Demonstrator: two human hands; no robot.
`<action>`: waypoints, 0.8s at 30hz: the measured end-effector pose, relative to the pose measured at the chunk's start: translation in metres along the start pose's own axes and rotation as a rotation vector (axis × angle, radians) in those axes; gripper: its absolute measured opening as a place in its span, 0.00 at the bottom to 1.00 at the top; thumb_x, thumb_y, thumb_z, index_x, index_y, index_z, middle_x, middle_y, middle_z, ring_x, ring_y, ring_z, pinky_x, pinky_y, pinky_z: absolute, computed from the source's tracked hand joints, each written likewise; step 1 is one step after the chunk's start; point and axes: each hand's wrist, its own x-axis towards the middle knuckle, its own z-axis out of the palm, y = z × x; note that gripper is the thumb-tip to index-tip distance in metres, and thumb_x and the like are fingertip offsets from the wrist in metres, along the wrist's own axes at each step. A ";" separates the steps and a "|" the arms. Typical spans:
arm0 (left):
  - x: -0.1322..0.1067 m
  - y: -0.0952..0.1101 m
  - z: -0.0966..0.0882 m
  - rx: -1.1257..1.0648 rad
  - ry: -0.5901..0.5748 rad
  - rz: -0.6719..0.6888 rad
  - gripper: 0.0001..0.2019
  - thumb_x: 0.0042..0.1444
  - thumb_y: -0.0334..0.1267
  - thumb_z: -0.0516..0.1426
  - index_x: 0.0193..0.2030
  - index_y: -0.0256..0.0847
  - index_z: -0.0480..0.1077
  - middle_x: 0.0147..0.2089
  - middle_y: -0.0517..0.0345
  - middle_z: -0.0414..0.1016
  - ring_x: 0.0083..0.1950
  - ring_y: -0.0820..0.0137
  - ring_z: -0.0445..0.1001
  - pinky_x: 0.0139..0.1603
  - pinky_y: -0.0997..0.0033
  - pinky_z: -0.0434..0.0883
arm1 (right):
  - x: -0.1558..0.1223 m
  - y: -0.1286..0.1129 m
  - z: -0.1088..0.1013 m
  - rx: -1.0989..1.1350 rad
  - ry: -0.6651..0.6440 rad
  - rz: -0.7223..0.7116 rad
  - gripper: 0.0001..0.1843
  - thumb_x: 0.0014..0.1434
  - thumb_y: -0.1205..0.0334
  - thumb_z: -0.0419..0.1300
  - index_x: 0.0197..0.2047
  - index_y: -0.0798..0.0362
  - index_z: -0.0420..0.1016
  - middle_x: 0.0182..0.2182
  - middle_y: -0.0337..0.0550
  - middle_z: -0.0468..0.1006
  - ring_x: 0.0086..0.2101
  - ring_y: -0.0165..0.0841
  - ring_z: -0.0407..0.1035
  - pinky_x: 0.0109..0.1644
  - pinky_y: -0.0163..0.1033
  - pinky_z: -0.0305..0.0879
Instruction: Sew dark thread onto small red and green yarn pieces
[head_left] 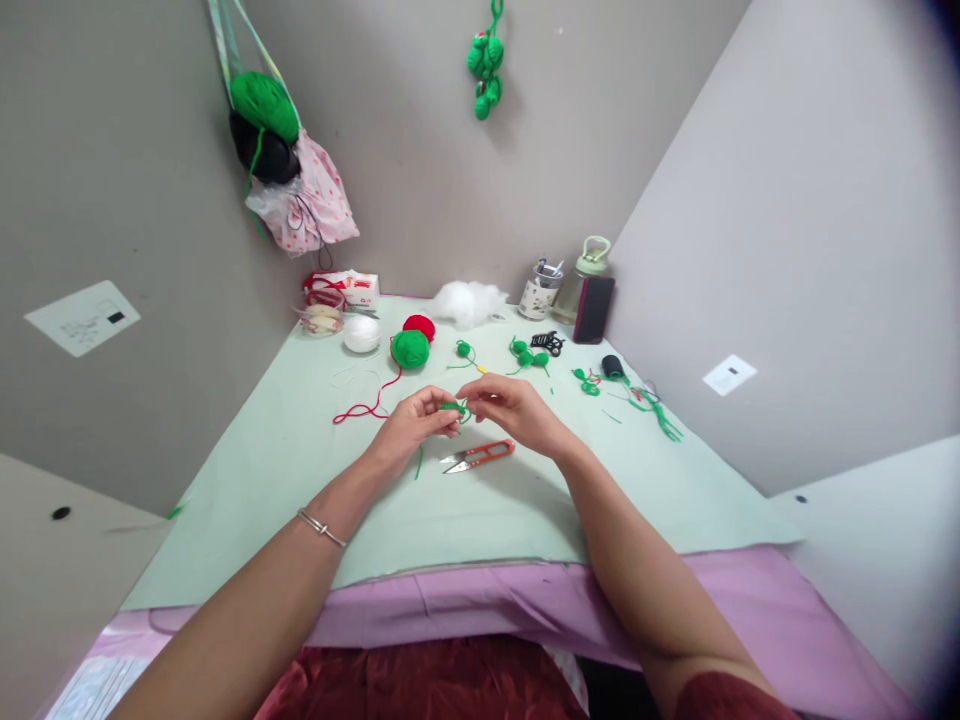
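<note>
My left hand (420, 420) pinches a small green yarn piece (454, 407) over the middle of the table. Close against it, my right hand (514, 408) has its fingertips pressed together at the green strands; which strand they grip is too small to make out. Just below the hands lie orange-handled thread snips (491, 452), blades pointing left. A short green yarn scrap (419, 463) rests under my left wrist. Beyond my fingers sit a small green crocheted ball (463, 349) with a tail and a yellow-handled crochet hook (481, 369).
Behind are green (410, 350), red (419, 326) and white yarn balls (361, 335), and white stuffing (469, 303). At right stand a pen holder (538, 297), a bottle (585, 275) and a phone (595, 310). Green crocheted pieces (527, 355) and yarn scraps (660, 415) lie nearby.
</note>
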 end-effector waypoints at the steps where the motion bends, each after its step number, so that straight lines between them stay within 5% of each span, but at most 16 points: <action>1: 0.000 0.000 0.000 0.002 -0.001 0.005 0.12 0.52 0.41 0.65 0.40 0.38 0.71 0.34 0.58 0.75 0.35 0.71 0.74 0.43 0.68 0.70 | 0.000 0.000 0.003 -0.024 -0.018 -0.017 0.10 0.62 0.58 0.60 0.44 0.52 0.78 0.38 0.44 0.76 0.34 0.31 0.71 0.39 0.37 0.70; 7: 0.002 0.000 0.001 0.050 0.006 0.003 0.09 0.50 0.37 0.64 0.36 0.38 0.69 0.34 0.60 0.73 0.34 0.73 0.72 0.41 0.70 0.69 | 0.002 -0.001 0.012 -0.261 0.040 -0.142 0.07 0.63 0.61 0.60 0.37 0.51 0.79 0.34 0.43 0.76 0.33 0.30 0.69 0.37 0.35 0.66; 13: 0.002 -0.003 0.000 0.138 0.037 0.004 0.08 0.50 0.36 0.63 0.33 0.38 0.68 0.30 0.63 0.71 0.30 0.75 0.70 0.38 0.71 0.67 | 0.002 -0.011 0.006 0.339 0.165 -0.025 0.11 0.63 0.52 0.60 0.37 0.51 0.70 0.35 0.42 0.79 0.25 0.28 0.72 0.25 0.34 0.66; 16: 0.002 -0.002 0.001 0.160 0.033 0.000 0.09 0.49 0.36 0.64 0.32 0.39 0.68 0.29 0.64 0.70 0.29 0.75 0.69 0.36 0.72 0.66 | 0.003 -0.012 -0.009 0.514 0.285 -0.012 0.12 0.62 0.51 0.61 0.38 0.50 0.66 0.25 0.35 0.75 0.30 0.31 0.76 0.34 0.36 0.73; 20: 0.001 0.001 0.001 0.132 0.015 0.008 0.09 0.49 0.37 0.65 0.32 0.39 0.68 0.28 0.62 0.72 0.28 0.75 0.70 0.35 0.71 0.68 | 0.006 -0.007 -0.031 0.538 0.635 -0.136 0.13 0.58 0.51 0.64 0.37 0.48 0.66 0.21 0.30 0.66 0.36 0.31 0.77 0.48 0.40 0.73; 24: 0.001 0.001 0.000 0.096 -0.006 0.004 0.11 0.49 0.40 0.66 0.36 0.38 0.73 0.31 0.59 0.75 0.33 0.71 0.75 0.41 0.67 0.71 | 0.005 -0.004 -0.036 0.411 0.578 -0.099 0.11 0.58 0.52 0.64 0.37 0.50 0.71 0.23 0.33 0.70 0.32 0.31 0.74 0.44 0.40 0.72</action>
